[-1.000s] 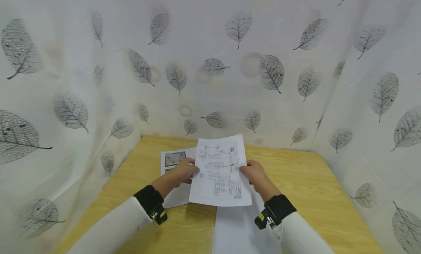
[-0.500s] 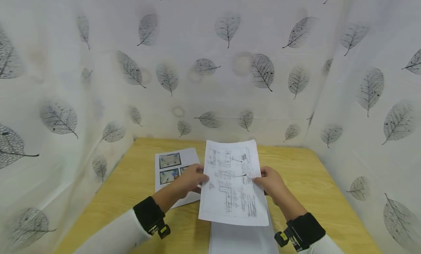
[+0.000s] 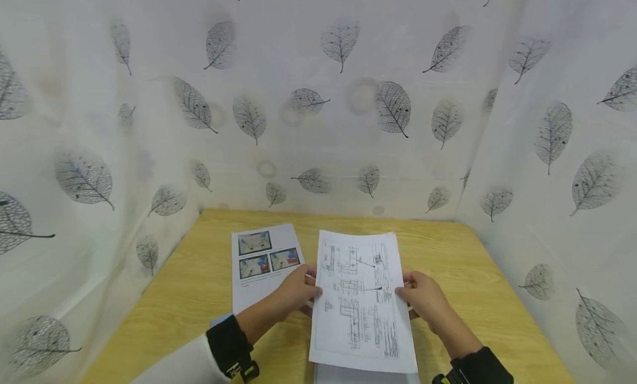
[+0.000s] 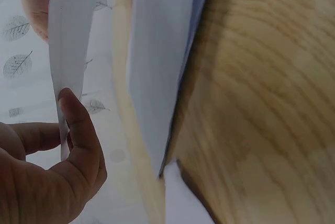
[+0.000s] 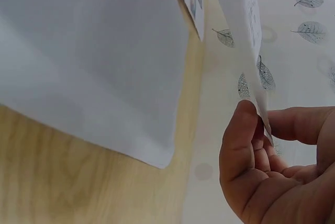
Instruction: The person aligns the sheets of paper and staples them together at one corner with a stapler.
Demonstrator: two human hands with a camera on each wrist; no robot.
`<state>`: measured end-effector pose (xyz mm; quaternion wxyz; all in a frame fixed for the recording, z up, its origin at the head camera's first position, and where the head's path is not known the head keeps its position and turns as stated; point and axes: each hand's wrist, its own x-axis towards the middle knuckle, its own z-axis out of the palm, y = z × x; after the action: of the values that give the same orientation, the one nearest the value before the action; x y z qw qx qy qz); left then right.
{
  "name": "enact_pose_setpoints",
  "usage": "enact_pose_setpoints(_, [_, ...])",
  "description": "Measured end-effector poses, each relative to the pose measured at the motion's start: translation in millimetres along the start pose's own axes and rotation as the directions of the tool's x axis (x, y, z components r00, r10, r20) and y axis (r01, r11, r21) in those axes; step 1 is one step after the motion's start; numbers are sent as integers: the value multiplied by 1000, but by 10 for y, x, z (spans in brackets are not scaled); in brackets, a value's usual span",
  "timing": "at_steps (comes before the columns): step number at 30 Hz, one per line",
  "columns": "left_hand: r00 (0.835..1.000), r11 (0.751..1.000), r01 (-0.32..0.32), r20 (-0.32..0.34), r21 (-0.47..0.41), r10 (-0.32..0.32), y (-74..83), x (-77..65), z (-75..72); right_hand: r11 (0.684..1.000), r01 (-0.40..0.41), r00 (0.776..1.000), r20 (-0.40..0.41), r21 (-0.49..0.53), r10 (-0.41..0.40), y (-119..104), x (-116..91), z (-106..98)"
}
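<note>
The left hand (image 3: 293, 291) and right hand (image 3: 427, 298) pinch opposite edges of the technical-drawing sheet (image 3: 362, 304), held above white paper (image 3: 343, 376), right of the photo-printed page (image 3: 254, 295); uneven pulling could crease it, a slack pinch drop it.

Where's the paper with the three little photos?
In the head view, the photo sheet lies on the wooden table, left of the held drawing sheet, partly hidden behind the left hand.
</note>
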<state>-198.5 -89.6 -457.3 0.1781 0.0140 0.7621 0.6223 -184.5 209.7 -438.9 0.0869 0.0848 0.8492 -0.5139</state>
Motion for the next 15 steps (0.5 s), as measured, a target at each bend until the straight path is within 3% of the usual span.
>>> enact_pose_setpoints(8, [999, 999, 24, -30, 30, -23, -172, -8, 97, 1000, -20, 1000, -21, -5, 20, 172, -29, 53])
enact_pose_setpoints(15, [999, 994, 34, -37, 100, -31, -304, -12, 161, 996, -33, 999, -38, -79, 30, 310, -35, 108])
